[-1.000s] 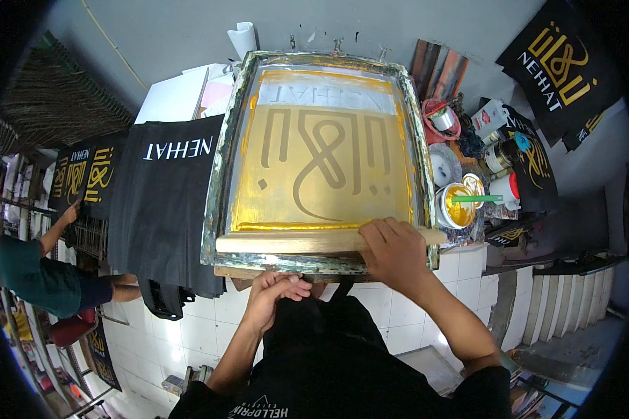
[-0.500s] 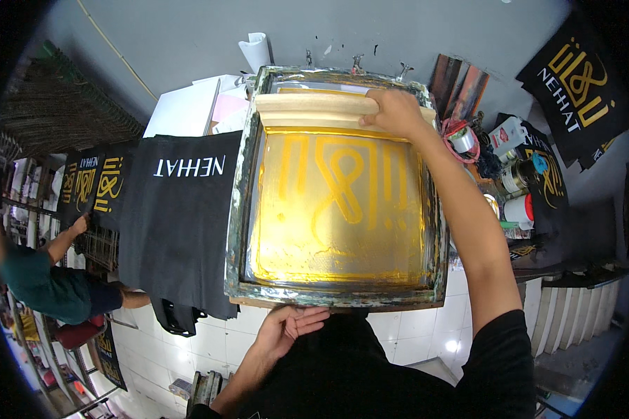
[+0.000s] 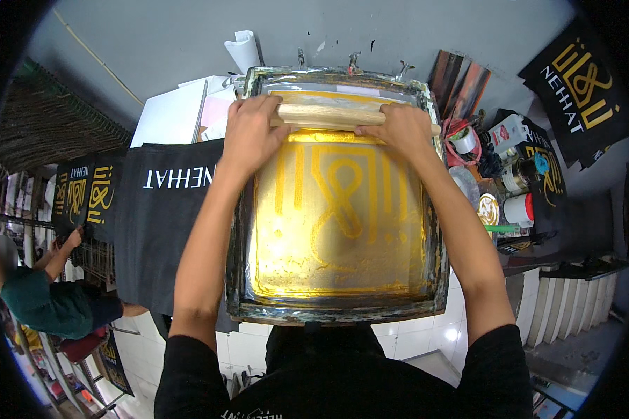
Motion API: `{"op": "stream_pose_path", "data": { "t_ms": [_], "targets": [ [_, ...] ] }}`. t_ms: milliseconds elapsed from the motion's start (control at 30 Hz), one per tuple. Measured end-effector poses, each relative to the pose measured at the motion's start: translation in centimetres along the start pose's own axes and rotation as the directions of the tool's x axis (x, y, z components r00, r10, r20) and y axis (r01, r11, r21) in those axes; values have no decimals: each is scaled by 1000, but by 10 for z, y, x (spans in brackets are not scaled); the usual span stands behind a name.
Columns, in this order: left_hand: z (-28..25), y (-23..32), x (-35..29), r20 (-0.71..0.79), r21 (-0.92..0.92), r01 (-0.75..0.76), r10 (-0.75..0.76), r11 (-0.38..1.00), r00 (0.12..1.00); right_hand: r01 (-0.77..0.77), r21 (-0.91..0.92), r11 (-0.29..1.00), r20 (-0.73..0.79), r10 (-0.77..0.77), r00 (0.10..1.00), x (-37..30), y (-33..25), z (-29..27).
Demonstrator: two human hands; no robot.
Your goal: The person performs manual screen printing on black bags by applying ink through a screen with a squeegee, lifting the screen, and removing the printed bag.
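Observation:
A wooden squeegee (image 3: 328,116) lies crosswise near the far end of a screen-printing frame (image 3: 335,314). My left hand (image 3: 254,133) grips its left end, thumb on the near side. Around its right part closes my right hand (image 3: 402,129), thumb likewise toward me. A band of thick golden-yellow ink (image 3: 328,137) runs along the squeegee's near edge. The mesh (image 3: 293,244) is coated in the same yellow, and a looping calligraphic design shows through it. The frame's wood is dark and paint-smeared. What lies under the screen is hidden.
Left of the frame lies a black fabric bag (image 3: 164,237) with white lettering, white sheets (image 3: 168,115) behind it. Jars and tubs, including a white one with a red lid (image 3: 518,209), crowd the right side. A person (image 3: 45,300) in dark green works at far left.
My left hand has risen from below the frame's near edge to the squeegee's left end. My right hand keeps its grip, and the squeegee is tilted differently.

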State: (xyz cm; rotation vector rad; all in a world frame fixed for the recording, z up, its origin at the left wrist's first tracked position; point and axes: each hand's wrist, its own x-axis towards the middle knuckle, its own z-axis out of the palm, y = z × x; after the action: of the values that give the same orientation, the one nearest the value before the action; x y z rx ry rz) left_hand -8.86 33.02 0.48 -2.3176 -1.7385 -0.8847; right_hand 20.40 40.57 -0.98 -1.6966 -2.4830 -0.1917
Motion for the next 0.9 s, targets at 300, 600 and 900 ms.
{"op": "stream_pose_path", "data": {
  "t_ms": [300,600,900],
  "targets": [
    [-5,1,-25,215,-93,111,-89,990,973,45,50,998,-16,-44,999,-50,-8,-11],
    [-37,38,-90,240,-111,120,-91,986,967,74,103,992,-81,-65,995,-127,-26,-15],
    [-90,93,-184,336,-90,145,-107,985,936,124,198,972,-87,-108,990,-247,-51,-34]
  ]
}}
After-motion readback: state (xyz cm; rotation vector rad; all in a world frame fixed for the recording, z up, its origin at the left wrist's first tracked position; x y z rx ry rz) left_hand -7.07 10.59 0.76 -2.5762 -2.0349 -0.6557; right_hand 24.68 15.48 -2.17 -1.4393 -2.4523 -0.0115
